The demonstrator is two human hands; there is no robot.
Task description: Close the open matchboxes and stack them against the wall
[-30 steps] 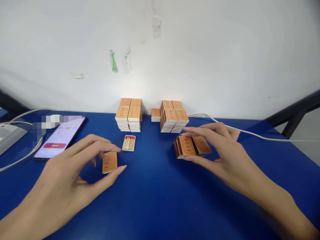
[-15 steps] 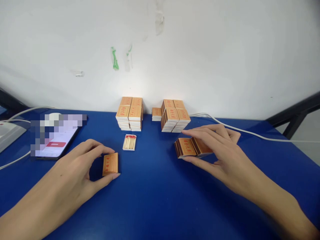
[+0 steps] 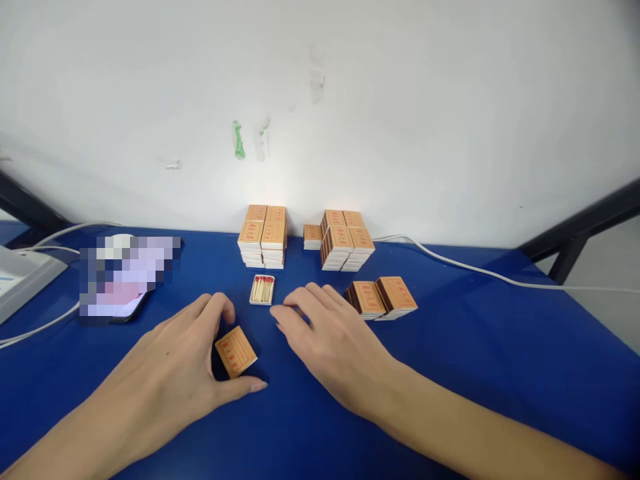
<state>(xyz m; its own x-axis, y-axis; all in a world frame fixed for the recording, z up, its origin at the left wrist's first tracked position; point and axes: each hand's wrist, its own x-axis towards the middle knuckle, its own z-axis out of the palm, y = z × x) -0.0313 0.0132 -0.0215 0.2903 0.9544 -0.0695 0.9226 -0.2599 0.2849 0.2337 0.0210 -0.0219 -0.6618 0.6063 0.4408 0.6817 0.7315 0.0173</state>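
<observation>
My left hand (image 3: 185,367) curves around a tan matchbox (image 3: 237,351) with red lettering, which sits turned at an angle. Thumb and fingers are spread apart, with a visible gap between the fingertips and the box. Over the middle of the table is my right hand (image 3: 330,340), open, its fingers bent and reaching left; nothing shows between them. Just beyond the hands lies an open matchbox tray (image 3: 262,291) full of red-tipped matches. Behind my right hand stand two short stacks of matchboxes, a left one (image 3: 369,297) and a taller right one (image 3: 397,295).
Against the wall stand a left block of stacked matchboxes (image 3: 263,235), a right block (image 3: 347,239) and a small pile (image 3: 313,236) between them. A phone (image 3: 133,293) lies on the blue table (image 3: 310,440) at left. A white cable (image 3: 465,270) runs along the right.
My right hand has let go of the matchbox stacks at right and moved left to the middle. The matchbox by my left hand has turned and shifted right, and that hand has opened wider.
</observation>
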